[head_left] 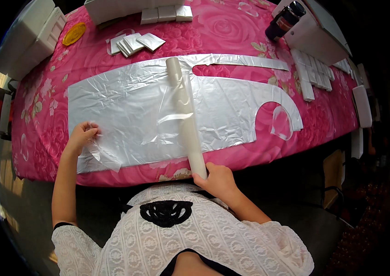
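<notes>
A shiny silvery plastic bag or apron sheet (227, 110), with a long strap-like strip and a rounded cut-out at its right end, lies spread flat before me. Across its middle rests a long pale roll of clear film (186, 115). My right hand (218, 179) is wrapped round the roll's near end at the table edge. On the left, my left hand (84, 135) pinches the loose edge of the clear film (103, 156), which is crumpled below the fingers and stretches over the sheet toward the roll.
Folded silvery packets (135, 43) lie beyond the sheet, more packets (166, 14) behind them. A yellow disc (74, 34) and white foam boxes (36, 43) sit far left. Far right are a dark bottle (285, 20), a white box (314, 34) and small white packs (312, 73). A pink floral cloth (222, 27) covers the table.
</notes>
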The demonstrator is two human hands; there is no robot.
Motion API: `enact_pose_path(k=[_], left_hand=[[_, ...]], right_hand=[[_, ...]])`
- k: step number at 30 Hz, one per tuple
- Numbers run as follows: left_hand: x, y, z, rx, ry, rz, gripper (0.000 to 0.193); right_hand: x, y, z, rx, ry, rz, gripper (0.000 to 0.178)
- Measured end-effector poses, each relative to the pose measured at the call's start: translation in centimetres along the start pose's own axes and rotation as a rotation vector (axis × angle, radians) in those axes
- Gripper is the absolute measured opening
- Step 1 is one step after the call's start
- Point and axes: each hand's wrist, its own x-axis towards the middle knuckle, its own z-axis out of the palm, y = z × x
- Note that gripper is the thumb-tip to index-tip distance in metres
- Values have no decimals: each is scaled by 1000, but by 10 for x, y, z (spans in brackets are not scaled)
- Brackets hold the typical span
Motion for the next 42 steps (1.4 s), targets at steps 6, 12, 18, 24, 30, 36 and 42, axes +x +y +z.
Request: enact_pose_path(k=[6,12,18,24,30,36,42], left_hand=[[11,-5,-15,127,-24,12,13],[-13,32,-26,1161,330,237,28],[-40,94,118,959,272,911,35],[-10,44,235,654,46,912,52],[-1,30,247,802,13,901,56],[-2,26,253,1009,66,863,58],[0,28,253,1057,38,834,59]], right_hand=[[-7,12,-17,103,-66,79,37],[-6,17,-17,106,-59,29,37],[-7,20,-15,125,-43,52,38],[-5,17,-19,162,-115,85,38],[13,27,-24,44,-259,-20,48],[92,4,-50,260,-35,-102,55],[218,-22,-67,563,-83,-4,52]])
